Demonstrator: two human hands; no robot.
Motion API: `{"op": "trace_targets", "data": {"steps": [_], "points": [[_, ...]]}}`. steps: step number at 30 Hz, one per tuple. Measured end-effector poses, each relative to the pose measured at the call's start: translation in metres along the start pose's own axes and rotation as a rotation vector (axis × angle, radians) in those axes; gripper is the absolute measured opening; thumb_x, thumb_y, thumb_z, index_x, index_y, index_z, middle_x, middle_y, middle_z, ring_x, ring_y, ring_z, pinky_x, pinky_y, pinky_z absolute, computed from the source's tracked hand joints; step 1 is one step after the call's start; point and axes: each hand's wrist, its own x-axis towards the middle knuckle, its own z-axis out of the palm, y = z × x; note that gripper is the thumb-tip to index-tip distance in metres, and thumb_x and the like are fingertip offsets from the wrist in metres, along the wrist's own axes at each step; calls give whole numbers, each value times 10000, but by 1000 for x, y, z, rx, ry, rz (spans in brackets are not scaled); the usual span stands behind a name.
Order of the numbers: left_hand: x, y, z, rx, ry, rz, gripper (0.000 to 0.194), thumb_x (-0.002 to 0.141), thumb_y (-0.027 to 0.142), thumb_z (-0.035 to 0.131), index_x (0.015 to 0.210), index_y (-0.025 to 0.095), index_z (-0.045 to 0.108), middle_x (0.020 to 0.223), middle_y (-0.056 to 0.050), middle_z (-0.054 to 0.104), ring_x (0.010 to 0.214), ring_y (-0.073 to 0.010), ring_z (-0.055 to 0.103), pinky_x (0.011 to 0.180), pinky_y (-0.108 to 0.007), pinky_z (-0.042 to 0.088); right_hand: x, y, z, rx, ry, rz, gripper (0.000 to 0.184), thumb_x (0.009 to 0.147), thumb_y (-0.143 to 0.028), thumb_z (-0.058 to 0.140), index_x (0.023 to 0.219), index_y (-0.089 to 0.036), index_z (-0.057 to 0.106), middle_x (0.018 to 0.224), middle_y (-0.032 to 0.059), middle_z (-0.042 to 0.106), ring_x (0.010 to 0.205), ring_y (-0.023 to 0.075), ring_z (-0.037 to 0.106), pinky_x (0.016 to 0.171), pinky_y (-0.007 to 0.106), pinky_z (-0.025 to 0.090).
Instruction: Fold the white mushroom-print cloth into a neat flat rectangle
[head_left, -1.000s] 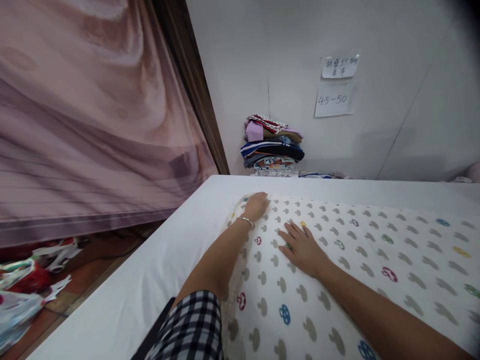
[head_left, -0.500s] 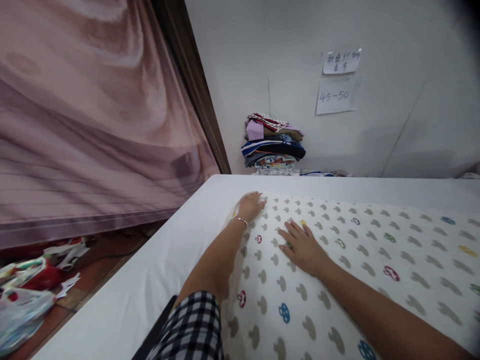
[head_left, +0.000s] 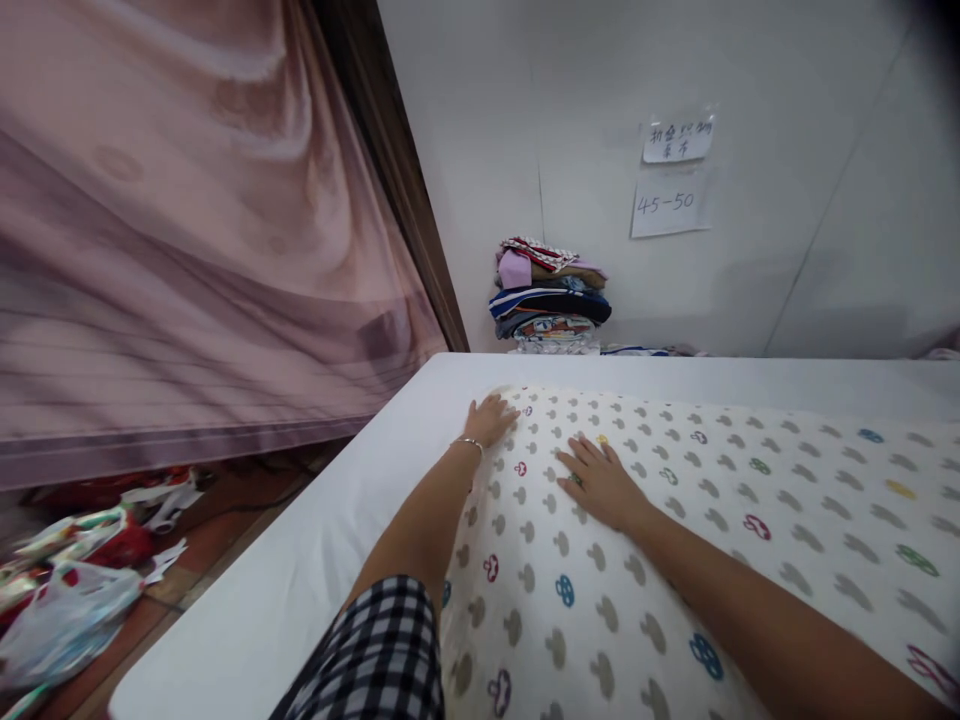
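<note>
A white cloth [head_left: 540,540] printed with grey and coloured mushrooms lies spread over the white table [head_left: 300,530], running off to the right and toward me. At its far left corner my left hand [head_left: 491,420] rests on the cloth's left edge, fingers stretched out and pointing away. My right hand [head_left: 600,480] lies flat on the cloth's upper surface, a little right of the left one, with its fingers spread. Neither hand pinches the fabric.
Against the wall behind the table stands a pile of folded fabrics [head_left: 551,295]. Handwritten paper signs [head_left: 671,203] hang on the wall. A pink curtain [head_left: 187,250] drapes at the left, and a plastic bag [head_left: 71,615] lies on the floor among other clutter.
My left hand has shifted slightly left and nearer along the cloth's edge. My right hand stays almost in place on the cloth. The view has moved a little.
</note>
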Motion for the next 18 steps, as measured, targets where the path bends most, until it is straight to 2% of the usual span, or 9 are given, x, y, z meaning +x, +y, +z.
{"op": "trace_targets", "data": {"steps": [3,7,9,11,13,14,18], "points": [[-43,6,3,32,-31,78,536,923,526,317,1365,234,393,1511,-80,298,1404,-213,213,1137,-462,118,2,0,-2,6,-54,17,636,930,-569,151,1435,-247,363,1540,52,216,1422,231,97,1130,479,52],[-117,13,13,32,-57,128,636,905,587,303,1396,186,357,1512,-107,287,1400,-253,217,1129,-431,175,6,-4,-15,-9,-194,79,612,940,-520,176,1475,-240,272,1562,43,114,1427,224,38,1130,466,19],[-153,11,17,43,-28,108,678,897,612,289,1411,172,334,1521,-115,262,1407,-261,192,1131,-428,172,3,-14,-24,-30,-236,140,597,942,-487,219,1478,-229,261,1564,64,97,1426,243,38,1121,489,31],[-181,4,20,63,17,53,705,891,622,292,1427,164,305,1526,-122,244,1413,-269,170,1132,-438,166,-10,-34,-29,-50,-208,172,582,944,-450,242,1470,-203,280,1562,92,98,1424,265,37,1108,515,33],[-201,-5,23,64,43,-8,722,889,621,294,1444,159,267,1528,-128,235,1416,-268,161,1130,-442,168,-33,-62,-27,-42,-163,103,580,949,-442,237,1456,-172,312,1553,116,132,1420,275,59,1103,524,26],[-207,-9,25,55,40,-29,727,890,620,293,1450,158,251,1529,-127,234,1417,-263,159,1130,-440,167,-48,-78,-24,-22,-155,22,586,950,-454,227,1449,-162,325,1548,122,157,1419,272,78,1105,518,20],[-211,-13,24,5,2,-61,714,889,617,304,1446,171,268,1538,-107,215,1420,-242,151,1137,-444,137,-110,-134,-11,85,-260,-280,642,929,-544,270,1442,-164,345,1542,119,177,1419,260,94,1118,502,11]]}}
